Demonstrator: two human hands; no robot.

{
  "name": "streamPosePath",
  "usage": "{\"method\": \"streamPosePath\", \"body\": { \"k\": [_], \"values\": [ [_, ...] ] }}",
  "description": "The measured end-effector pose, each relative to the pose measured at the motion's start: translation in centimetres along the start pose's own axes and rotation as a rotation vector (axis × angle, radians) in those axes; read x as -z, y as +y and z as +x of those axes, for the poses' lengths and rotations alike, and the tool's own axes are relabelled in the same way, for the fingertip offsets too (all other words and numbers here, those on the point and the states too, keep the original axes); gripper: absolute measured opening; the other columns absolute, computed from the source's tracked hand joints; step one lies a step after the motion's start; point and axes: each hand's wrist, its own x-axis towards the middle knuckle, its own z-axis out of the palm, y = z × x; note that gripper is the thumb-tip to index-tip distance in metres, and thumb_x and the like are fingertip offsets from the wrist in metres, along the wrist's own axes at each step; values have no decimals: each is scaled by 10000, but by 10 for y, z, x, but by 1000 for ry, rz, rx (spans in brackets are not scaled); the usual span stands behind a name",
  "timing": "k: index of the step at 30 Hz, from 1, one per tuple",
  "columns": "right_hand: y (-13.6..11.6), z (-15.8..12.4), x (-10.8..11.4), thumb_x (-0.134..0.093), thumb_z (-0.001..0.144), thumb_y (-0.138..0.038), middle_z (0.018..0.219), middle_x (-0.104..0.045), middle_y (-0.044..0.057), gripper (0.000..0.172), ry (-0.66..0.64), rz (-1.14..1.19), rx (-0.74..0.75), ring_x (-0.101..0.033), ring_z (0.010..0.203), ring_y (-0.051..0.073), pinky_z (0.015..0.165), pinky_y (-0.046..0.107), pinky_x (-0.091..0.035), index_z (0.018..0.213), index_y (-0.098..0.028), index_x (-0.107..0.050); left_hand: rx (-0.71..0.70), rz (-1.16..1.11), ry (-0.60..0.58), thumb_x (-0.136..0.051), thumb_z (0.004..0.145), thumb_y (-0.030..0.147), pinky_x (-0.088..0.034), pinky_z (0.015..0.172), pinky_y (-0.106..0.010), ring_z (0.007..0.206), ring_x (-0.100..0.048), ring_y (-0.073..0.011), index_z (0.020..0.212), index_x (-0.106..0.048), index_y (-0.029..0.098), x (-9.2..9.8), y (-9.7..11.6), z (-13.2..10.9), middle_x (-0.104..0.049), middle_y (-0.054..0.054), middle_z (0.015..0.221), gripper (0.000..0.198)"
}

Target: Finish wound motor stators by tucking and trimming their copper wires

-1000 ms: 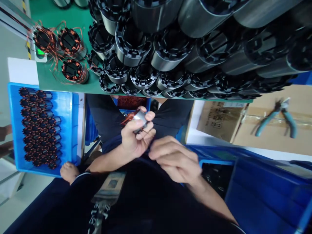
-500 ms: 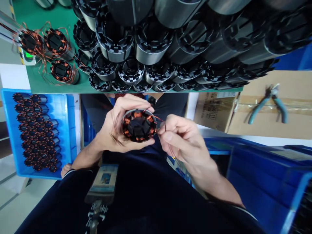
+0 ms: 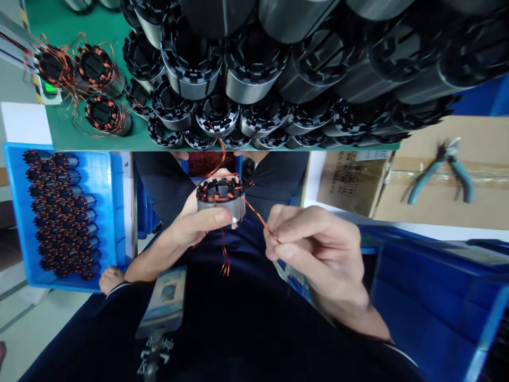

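Copper-coloured wire [image 3: 258, 216] spans the gap between the two hands, running in a nearly straight line from the rim of the wound core [image 3: 226, 201] to the right hand [image 3: 318, 244]. Half a second ago, the core's open end faced the camera and the right hand was close beside it; now the core is turned so that its metal side wall shows, and the right hand stands farther off with more wire exposed. The core is above the lap, just below the near edge of the green table [image 3: 137, 140]. The left hand [image 3: 189, 226] has its grip wrapped around the core, thumb across the wall, the other fingers mostly hidden behind. The right grip is pinched, thumb and forefinger closed on the wire. The strand seems twisted, and the change suggests that this lead is now drawn clear of the core, apart from the loose ends [image 3: 226, 262] hanging below and the slack wire [image 3: 222, 154] rising above. Wound cores fill the blue tray [image 3: 116, 212] at left; the pliers [image 3: 450, 153] on the cardboard box [image 3: 489, 140] lie well apart from both hands.
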Motion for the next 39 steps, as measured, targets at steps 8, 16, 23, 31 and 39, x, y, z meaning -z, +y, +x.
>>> {"method": "streamPosePath", "body": {
  "k": [8, 16, 23, 31, 39],
  "values": [
    [34, -13, -1, -913, 1136, -221, 903, -871, 7, 80, -150, -186, -32, -778, 711, 140, 690, 264, -598, 1108, -245, -842, -206, 206, 41, -1174, 849, 364, -691, 869, -304, 931, -815, -182, 1424, -850, 274, -8, 0, -12, -862, -60, 1221, 667],
    [89, -17, 53, -926, 1147, -461, 977, -908, 70, 247, -86, -340, -248, -830, 826, 189, 796, 279, -660, 1093, -220, -935, -434, 726, -176, -984, 830, 189, -720, 974, -364, 1040, -853, -243, 1295, -789, 221, -11, 4, -5, -848, -76, 1182, 506],
    [-2, 33, 57, -1029, 1054, -574, 1033, -920, 80, 414, -264, 31, -379, -883, 903, 199, 867, 287, -730, 1149, -186, -919, -174, 757, -371, -1063, 917, 247, -737, 856, -320, 1002, -899, -243, 1850, -437, 340, -15, 26, -7, -825, -30, 1202, 1128],
    [-21, 42, 46, -971, 1077, -202, 917, -887, -23, 110, -329, -164, -294, -816, 767, 117, 740, 226, -652, 1054, -219, -865, -282, 738, -456, -1045, 909, 225, -740, 869, -348, 1003, -915, -254, 1817, -505, 293, -7, 26, -9, -876, -59, 1235, 1059],
    [-19, 7, 87, -1050, 1043, -266, 943, -882, -5, 143, 223, -567, -91, -803, 770, 163, 680, 312, -604, 1110, -330, -940, -730, 847, -57, -949, 881, 70, -784, 847, -386, 1017, -906, -232, 1415, -737, 222, -9, 18, -1, -882, -63, 1195, 594]
  ]
}}
